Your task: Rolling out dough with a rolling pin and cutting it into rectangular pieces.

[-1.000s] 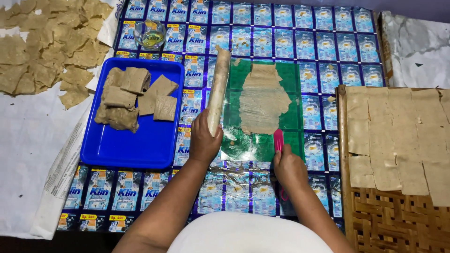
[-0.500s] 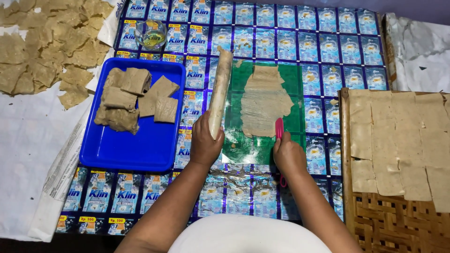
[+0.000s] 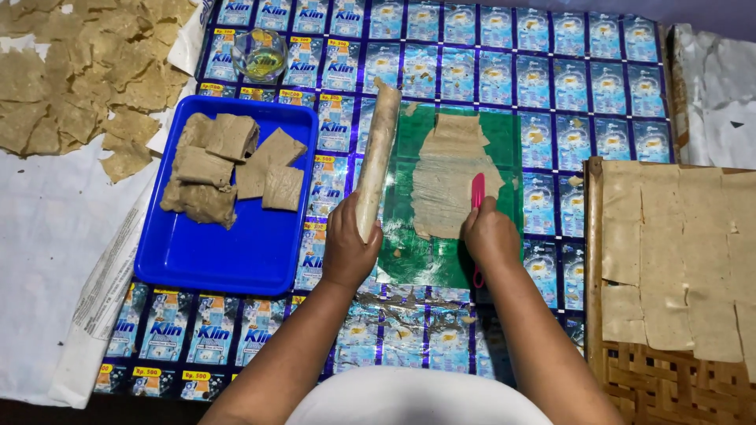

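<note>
Left hand (image 3: 349,250) is gripping the rolling pin's (image 3: 377,157) near end, fingers clamped round it. Right hand (image 3: 490,234) is pinching a pink knife (image 3: 476,191) (blade lying on the flattened dough sheet (image 3: 450,171)).

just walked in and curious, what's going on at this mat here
A person sits over a mat of flattened sachets. The left hand has its grip on a dough-coated rolling pin, lying beside a thin rolled dough sheet on a green plastic sheet. The right hand holds a pink tool at the sheet's right edge. A blue tray on the left holds dough blocks; a woven rack on the right carries flat squares.
</note>
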